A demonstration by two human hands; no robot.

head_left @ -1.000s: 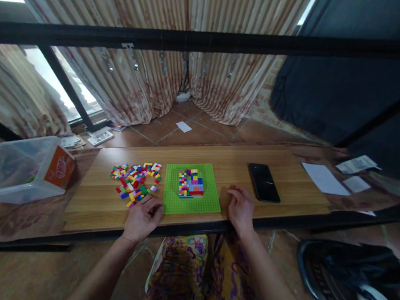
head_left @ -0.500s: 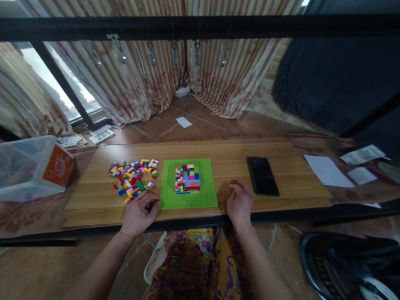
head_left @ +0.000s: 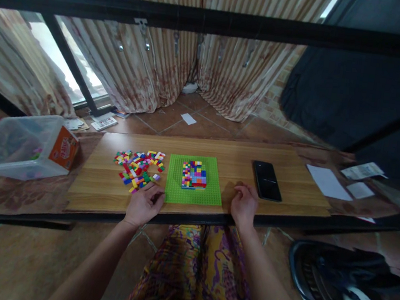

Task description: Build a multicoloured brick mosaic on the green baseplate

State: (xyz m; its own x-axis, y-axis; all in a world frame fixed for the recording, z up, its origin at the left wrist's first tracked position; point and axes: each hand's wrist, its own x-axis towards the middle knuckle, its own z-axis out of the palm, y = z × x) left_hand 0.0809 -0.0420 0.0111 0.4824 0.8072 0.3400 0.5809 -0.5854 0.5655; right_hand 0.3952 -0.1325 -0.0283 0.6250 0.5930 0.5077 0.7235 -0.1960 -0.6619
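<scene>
A square green baseplate (head_left: 211,200) lies on the wooden board, with a low block of small multicoloured bricks (head_left: 194,175) built on its middle. At the plate's near left corner rests my left hand (head_left: 146,204), its fingers loosely curled with a gap at the thumb; I see nothing in it. Just beyond that hand, loose bricks (head_left: 142,166) are spread in a heap. To the right of the plate, my right hand (head_left: 245,205) lies on the board's front edge, fingers folded in and nothing showing in them. A black phone (head_left: 267,181) lies beyond it.
The wooden board (head_left: 98,195) spans a cloth-covered table. A clear plastic box (head_left: 23,146) with an orange label stands at the left. White papers (head_left: 328,181) lie at the right. A black bar (head_left: 216,23) crosses in front of the curtains (head_left: 152,65).
The camera view has tilted and levelled, so the whole scene sits differently. Both hands stay at about the same places by the plate, and the bricks look unchanged.
</scene>
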